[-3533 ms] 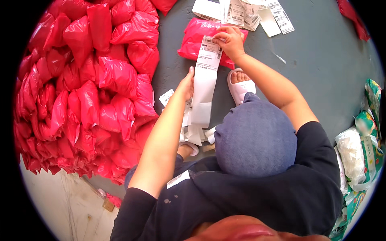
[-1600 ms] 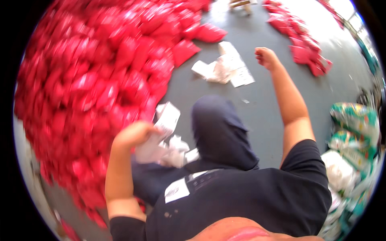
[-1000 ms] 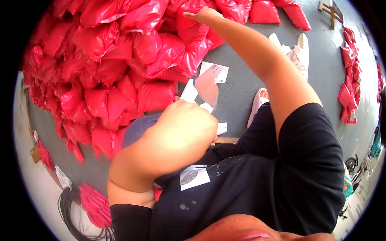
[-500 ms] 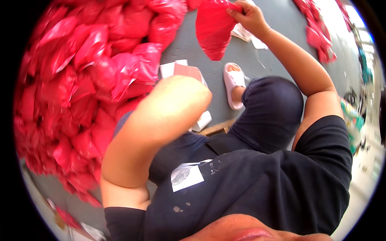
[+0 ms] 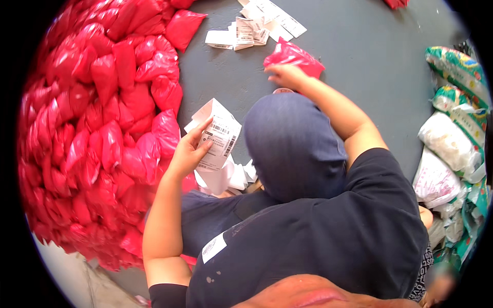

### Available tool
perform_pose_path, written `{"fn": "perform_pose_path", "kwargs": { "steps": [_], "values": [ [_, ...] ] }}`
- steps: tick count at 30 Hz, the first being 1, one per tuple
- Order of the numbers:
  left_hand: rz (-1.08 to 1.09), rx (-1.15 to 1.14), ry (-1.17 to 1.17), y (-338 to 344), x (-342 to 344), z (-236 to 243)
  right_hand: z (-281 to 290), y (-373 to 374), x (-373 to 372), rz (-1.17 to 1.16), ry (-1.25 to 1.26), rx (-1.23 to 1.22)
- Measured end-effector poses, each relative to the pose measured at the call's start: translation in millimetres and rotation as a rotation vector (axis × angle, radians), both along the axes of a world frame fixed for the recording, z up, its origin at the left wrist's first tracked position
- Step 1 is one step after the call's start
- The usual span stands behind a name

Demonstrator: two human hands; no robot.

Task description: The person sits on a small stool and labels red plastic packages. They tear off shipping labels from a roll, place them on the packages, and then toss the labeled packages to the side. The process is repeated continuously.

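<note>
My left hand (image 5: 191, 150) pinches a sheet of printed white shipping labels (image 5: 220, 134) between thumb and fingers, beside the pile of red bags. More of the label strip (image 5: 231, 177) hangs in loose folds below that hand. Past my raised knee, my right hand (image 5: 287, 76) has its fingers stretched toward the left, with a slight blur. Just beyond it lies a shiny red plastic bag (image 5: 298, 57) on the floor, partly covered by the hand and wrist. No grip on the bag shows.
A large heap of filled red bags (image 5: 110, 133) covers the left side. Several label sheets (image 5: 251, 33) lie on the grey floor (image 5: 370, 66) ahead. Green-and-white sacks (image 5: 459, 77) and white bags (image 5: 447, 149) stand along the right. Another red bag (image 5: 396, 3) shows at the top edge.
My right hand has come down from holding a red bag up, and a red bag now lies by it. My left hand has come into view with labels. The view has turned.
</note>
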State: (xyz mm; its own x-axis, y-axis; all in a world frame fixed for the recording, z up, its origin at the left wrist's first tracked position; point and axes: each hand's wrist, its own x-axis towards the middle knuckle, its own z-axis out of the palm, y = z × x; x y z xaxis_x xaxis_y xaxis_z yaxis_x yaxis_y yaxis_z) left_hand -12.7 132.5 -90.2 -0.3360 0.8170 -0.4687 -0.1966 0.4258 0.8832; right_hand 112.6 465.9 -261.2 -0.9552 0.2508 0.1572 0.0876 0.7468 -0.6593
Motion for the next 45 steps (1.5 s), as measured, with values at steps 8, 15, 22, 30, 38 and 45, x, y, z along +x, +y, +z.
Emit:
{"fn": "perform_pose_path", "kwargs": {
  "steps": [8,15,22,30,38,45],
  "values": [
    [0.058,-0.145,-0.138,81,-5,-58,-42,40,23,-0.465,0.147,0.288],
    [-0.014,-0.104,-0.289,163,-12,-120,-78,21,-15,-0.258,-0.478,0.434],
    [0.131,-0.024,-0.401,204,-6,-145,-80,14,-3,-0.344,0.216,-0.958],
    [-0.039,-0.083,-0.489,234,1,-166,-6,21,21,-0.470,-0.072,-1.073],
    [-0.131,-0.480,-0.353,263,-5,-204,-42,50,19,-0.774,0.199,-1.031],
    [-0.046,-0.550,-0.673,256,-3,-223,-97,120,15,-0.887,-0.042,-0.116]
  ]
}}
